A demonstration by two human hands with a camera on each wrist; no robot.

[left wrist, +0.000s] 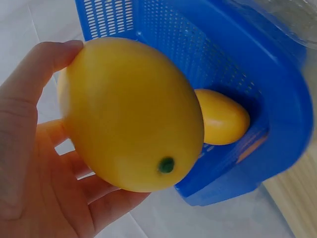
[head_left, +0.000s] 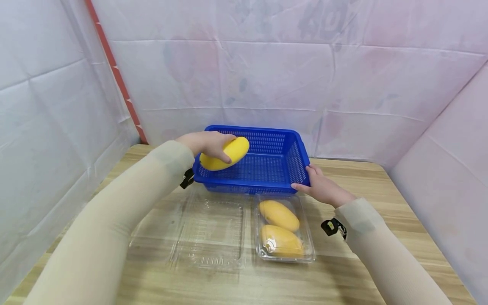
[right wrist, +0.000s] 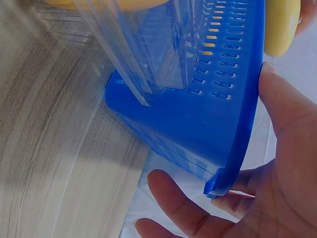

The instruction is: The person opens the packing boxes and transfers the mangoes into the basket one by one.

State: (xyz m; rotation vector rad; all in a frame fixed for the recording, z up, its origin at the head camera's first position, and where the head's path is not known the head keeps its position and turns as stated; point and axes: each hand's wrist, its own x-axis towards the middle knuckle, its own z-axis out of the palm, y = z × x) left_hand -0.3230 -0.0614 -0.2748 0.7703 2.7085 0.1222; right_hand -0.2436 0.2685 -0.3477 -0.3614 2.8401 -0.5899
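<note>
Holding a smooth, yellow, oval fruit (left wrist: 131, 114): the left hand (head_left: 209, 143) over a blue, latticed plastic basket (head_left: 263, 168).
The right hand (head_left: 323, 187) grips the basket's rounded rim corner.

Yellow fruit (left wrist: 131, 115) — prob. mango — held tilted over blue bskt (head_left: 263, 169).

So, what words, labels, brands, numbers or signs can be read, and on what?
None can be read.
Back wall sheet: letter-like marks near the top, too faint.
Right black wrist device: pale patch, too small to tell.
Held yellow fruit, blue basket, filled clear box, open clear box: nothing legible.
</note>
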